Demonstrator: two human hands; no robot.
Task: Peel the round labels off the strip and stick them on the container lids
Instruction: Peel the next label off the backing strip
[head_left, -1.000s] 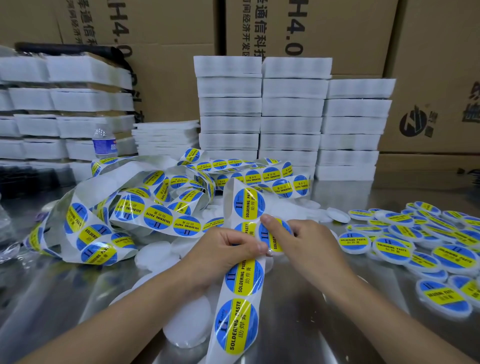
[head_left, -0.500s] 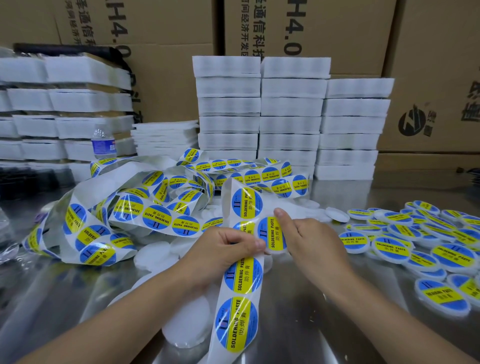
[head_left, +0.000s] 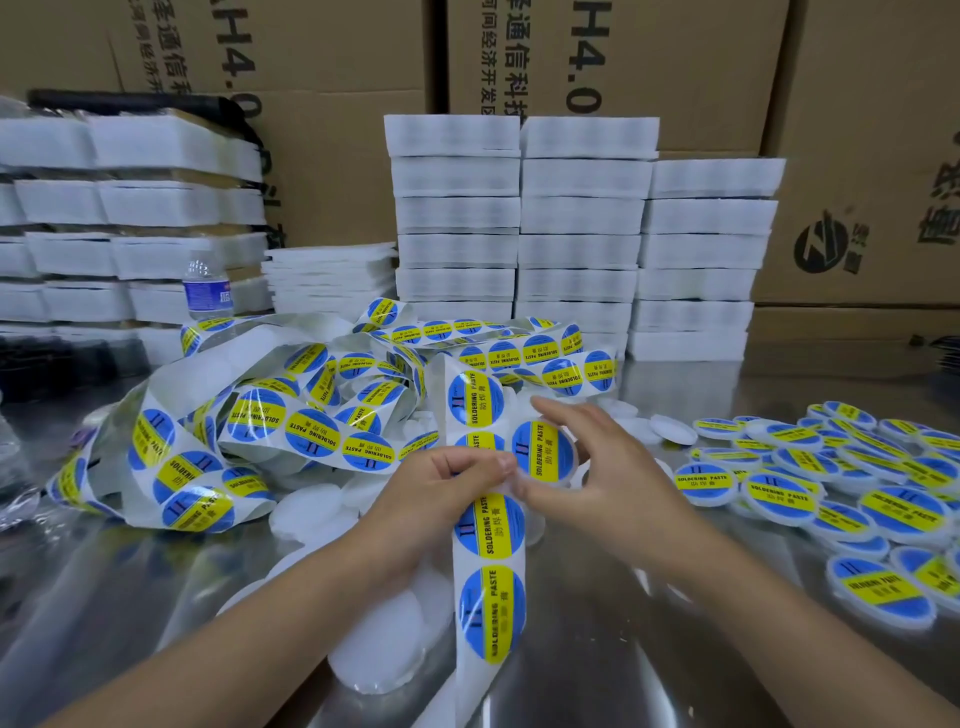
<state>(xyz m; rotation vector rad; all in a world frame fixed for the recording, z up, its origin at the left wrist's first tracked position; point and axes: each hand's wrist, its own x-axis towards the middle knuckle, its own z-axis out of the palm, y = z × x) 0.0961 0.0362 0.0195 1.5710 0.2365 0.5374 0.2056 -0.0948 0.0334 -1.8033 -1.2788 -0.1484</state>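
With strip (head_left: 488, 597) pinched in left hand (head_left: 441, 499) and right hand (head_left: 608, 467) fingers spread, take centre-frame peeled label (head_left: 543, 454) by rim only: thin, limp, tacky.

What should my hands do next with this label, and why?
Probably bring the loose label at your right hand down onto a bare white lid and press it flat. It looks clear of the strip your left hand grips, and that lid has none yet.

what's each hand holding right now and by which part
The left hand pinches the label strip mid-length, between two labels. A peeled label sits by the right hand, but blur hides any grip.
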